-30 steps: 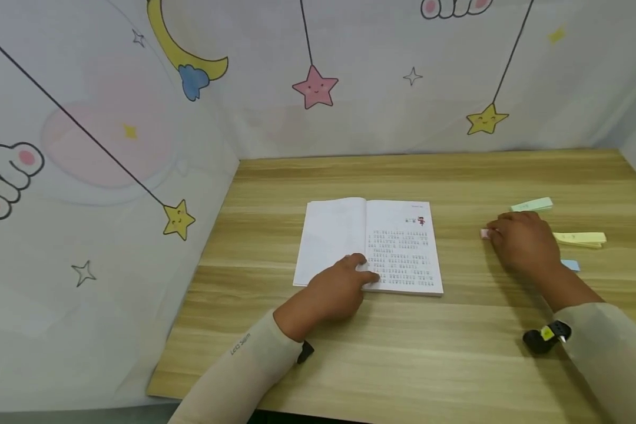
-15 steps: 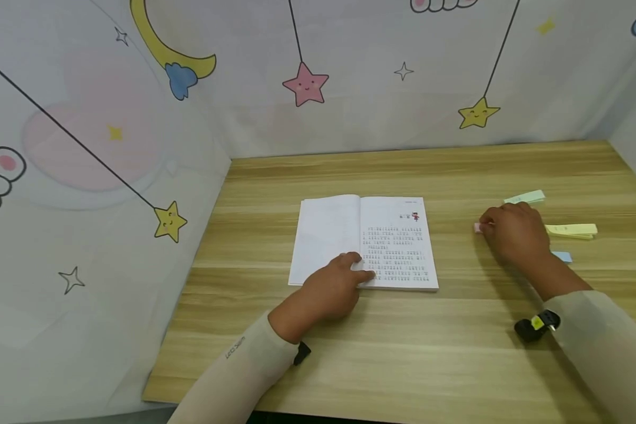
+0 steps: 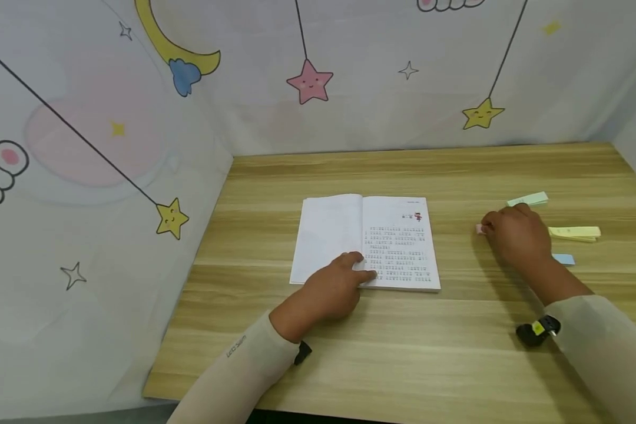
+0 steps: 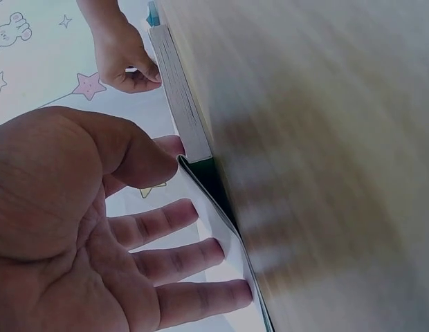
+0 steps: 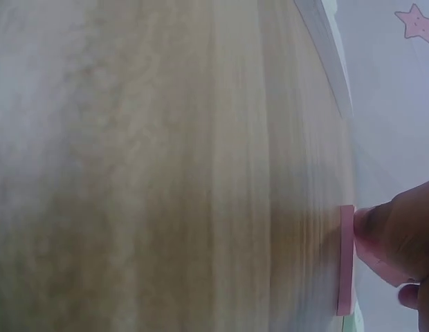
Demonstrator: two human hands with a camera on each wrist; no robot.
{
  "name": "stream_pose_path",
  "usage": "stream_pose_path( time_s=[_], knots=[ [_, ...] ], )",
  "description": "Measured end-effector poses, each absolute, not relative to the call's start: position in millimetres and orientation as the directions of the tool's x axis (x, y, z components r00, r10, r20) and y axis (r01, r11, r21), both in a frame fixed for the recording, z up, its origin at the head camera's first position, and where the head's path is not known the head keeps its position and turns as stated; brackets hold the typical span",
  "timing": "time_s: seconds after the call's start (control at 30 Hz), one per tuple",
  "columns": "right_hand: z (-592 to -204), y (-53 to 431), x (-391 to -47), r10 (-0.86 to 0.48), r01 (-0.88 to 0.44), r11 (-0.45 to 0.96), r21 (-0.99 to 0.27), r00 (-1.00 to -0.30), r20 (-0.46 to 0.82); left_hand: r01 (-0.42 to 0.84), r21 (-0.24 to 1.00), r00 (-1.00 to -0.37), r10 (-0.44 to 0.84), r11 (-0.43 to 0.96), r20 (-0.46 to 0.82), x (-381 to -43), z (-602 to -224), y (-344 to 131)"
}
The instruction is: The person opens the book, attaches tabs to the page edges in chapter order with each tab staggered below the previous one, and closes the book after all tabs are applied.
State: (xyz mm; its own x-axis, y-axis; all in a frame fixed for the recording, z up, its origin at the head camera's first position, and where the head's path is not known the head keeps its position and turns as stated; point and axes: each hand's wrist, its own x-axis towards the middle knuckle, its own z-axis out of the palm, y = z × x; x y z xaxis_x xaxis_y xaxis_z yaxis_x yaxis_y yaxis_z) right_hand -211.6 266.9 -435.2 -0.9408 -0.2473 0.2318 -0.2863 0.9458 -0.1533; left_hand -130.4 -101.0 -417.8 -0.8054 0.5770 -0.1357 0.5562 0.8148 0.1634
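An open book (image 3: 328,229) lies on the table, its left page blank and its right page printed. My left hand (image 3: 331,291) rests on its lower part near the gutter. In the left wrist view the fingers (image 4: 176,261) are extended over the page, and the thumb is by the lower edge. To the right of the book, my right hand (image 3: 519,238) reaches over a pink sticky-note pad (image 5: 346,263), mostly covered in the head view. The right wrist view shows the thumb and a finger pinching a pink sheet (image 5: 376,263) bent up from the pad.
Around the right hand lie strips of sticky notes: green (image 3: 530,199) behind, yellow (image 3: 577,232) to the right, and blue (image 3: 564,259) nearer the wrist. A white printed curtain (image 3: 371,118) stands along the wooden table's (image 3: 429,353) back and left edges.
My right fingers have drawn in more tightly at the left end of the pink pad. The left hand stays on the book, while the head view shifts slightly.
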Motion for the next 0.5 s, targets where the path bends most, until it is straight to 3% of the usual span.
stream_pose_path(
  time_s=[0.13,0.27,0.5],
  knots=[
    [-434.0,265.7,-209.3,-0.269,-0.296,0.952,-0.073,-0.928,0.256,0.574,0.155,-0.797,0.592,0.804,-0.119,-131.9,-419.7,-100.5],
    [-433.4,264.6,-209.8,-0.296,-0.305,0.952,-0.019,-0.934,0.200,0.576,0.153,-0.796,0.594,0.803,-0.118,-132.0,-420.0,-100.5],
    [-435.4,262.8,-210.9,-0.276,-0.286,0.956,-0.066,-0.952,0.130,0.569,0.149,-0.803,0.585,0.809,-0.110,-130.5,-421.5,-101.8]
  ],
)
